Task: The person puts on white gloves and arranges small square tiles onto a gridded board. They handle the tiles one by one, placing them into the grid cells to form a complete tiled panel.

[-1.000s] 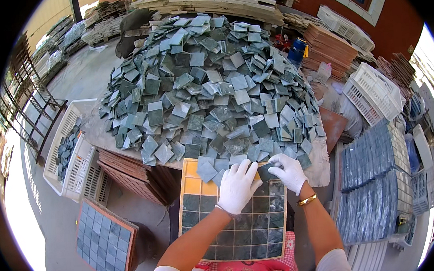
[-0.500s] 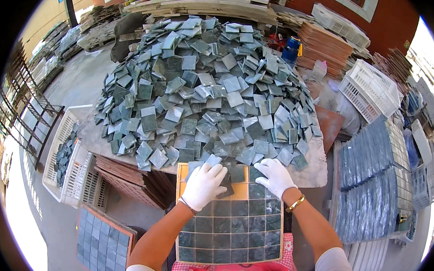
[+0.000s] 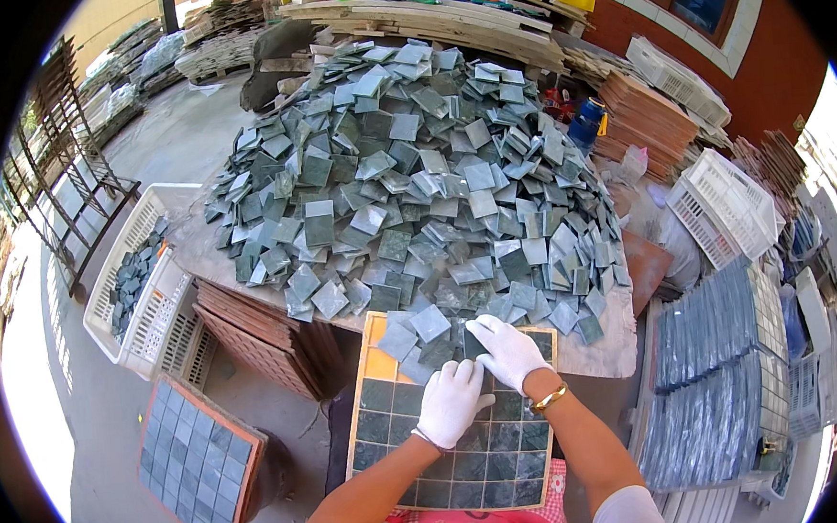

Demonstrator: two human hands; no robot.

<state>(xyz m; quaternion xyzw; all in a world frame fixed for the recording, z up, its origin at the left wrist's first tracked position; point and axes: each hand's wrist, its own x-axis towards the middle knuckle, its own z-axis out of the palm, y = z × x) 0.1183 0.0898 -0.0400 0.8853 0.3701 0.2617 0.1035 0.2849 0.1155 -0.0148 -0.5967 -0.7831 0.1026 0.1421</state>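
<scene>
A shallow wooden-framed tray [image 3: 352, 457] lies across my lap, laid with a grid of dark green square stone tiles [image 3: 433, 467]. Bare orange backing [image 3: 380, 362] shows at its upper left. My left hand [image 3: 454, 405], in a white glove, rests on the grid with fingers stretched forward and thumb apart. Just up and right of it, my white-gloved right hand [image 3: 515, 356] reaches left over the upper tiles, index finger and thumb apart. The tile surface beneath both hands is partly hidden. A few loose grey-green tiles [image 3: 396, 340] lie across the tray's far edge.
A large heap of loose tiles [image 3: 394, 177] covers the table [image 3: 605, 341] ahead. White crates [image 3: 141, 346] with tile pieces stand left, above a tiled panel [image 3: 196, 467]. Stacked tile sheets [image 3: 699, 379] stand at right, near a white basket [image 3: 722, 206] and reddish boards [image 3: 648, 123].
My left hand has moved right and down from the loose tiles onto the grid. My right hand has shifted left toward it. The whole view has swung slightly.
</scene>
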